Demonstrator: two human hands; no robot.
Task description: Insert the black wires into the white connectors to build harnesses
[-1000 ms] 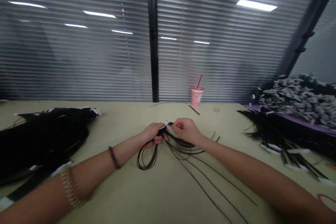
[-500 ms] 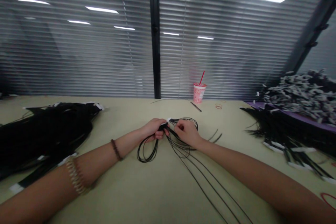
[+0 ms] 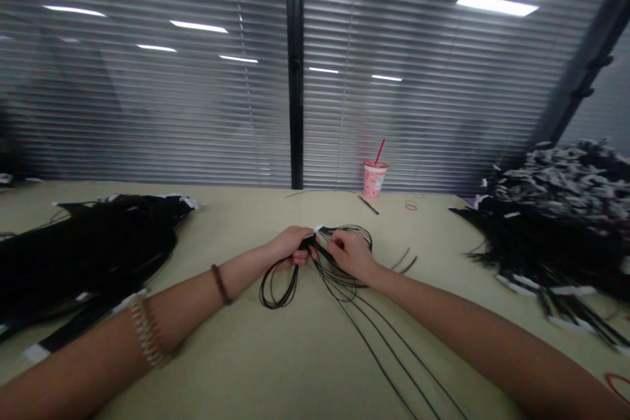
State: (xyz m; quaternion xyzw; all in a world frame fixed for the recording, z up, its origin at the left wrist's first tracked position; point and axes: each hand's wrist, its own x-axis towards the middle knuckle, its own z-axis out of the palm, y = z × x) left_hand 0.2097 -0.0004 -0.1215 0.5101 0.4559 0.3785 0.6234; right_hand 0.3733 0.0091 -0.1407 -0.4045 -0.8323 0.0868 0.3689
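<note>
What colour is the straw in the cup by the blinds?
The straw is red, seen best in the head view.

Left hand (image 3: 294, 244) (fingers curled closed) points toward two o'clock; right hand (image 3: 350, 253), fingers bent, points toward ten o'clock.

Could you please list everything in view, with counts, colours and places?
Cord bundle: one, black, white tag, centre
Cup: one, pink-white, red straw, back
Stick: one, dark, before cup
Thin loops: at least two, reddish, near cup and right edge
Strand piles: two, black, white ends, left and right
Heap: one, grey-white and black, far right
Table: one, pale yellow-green, below
Blinds: grey, behind
Bracelets: two, brown and pale, left arm
Hands: two, bare, at bundle
</note>
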